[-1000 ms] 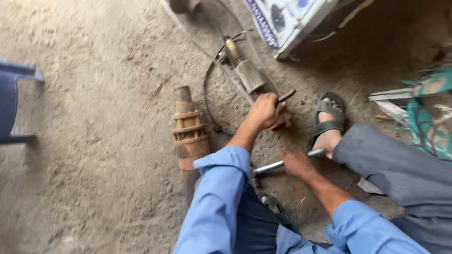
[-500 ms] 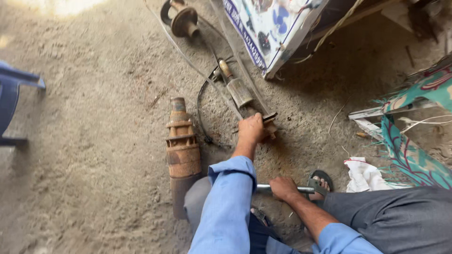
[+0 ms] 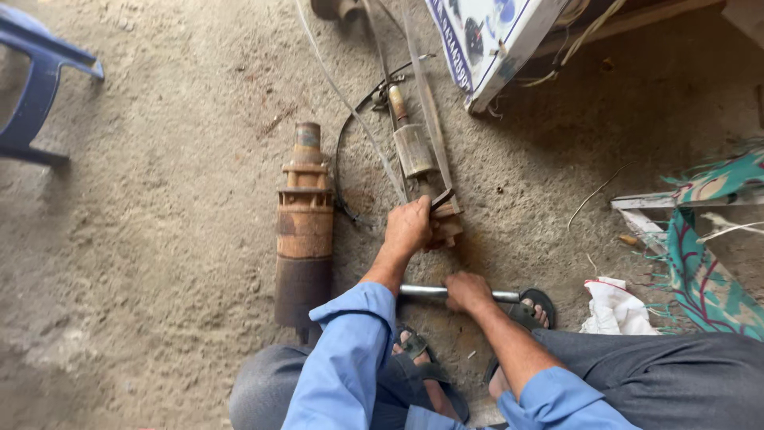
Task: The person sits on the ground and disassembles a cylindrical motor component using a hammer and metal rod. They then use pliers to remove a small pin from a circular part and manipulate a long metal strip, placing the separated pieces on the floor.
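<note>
My left hand [image 3: 411, 227] grips a small rusty block-shaped part [image 3: 446, 223] on the sandy ground, at the near end of a long rusty shaft assembly [image 3: 414, 147] with flat metal strips. My right hand [image 3: 468, 291] is closed around a shiny steel rod [image 3: 426, 292] lying crosswise just in front of my sandalled feet [image 3: 535, 309]. A rusty cylindrical pump body [image 3: 304, 231] lies lengthwise to the left of my left arm. Both sleeves are light blue.
A black cable [image 3: 344, 171] loops between the pump body and the shaft. A printed board [image 3: 493, 40] leans at the top. A white rag [image 3: 611, 306] and a teal patterned cloth [image 3: 704, 279] lie at right. Blue chair legs [image 3: 36, 95] stand at top left.
The view has shifted, so the pump body and shaft sit lower and more centred. My left hand stays on the rusty part and my right hand stays on the steel rod.
</note>
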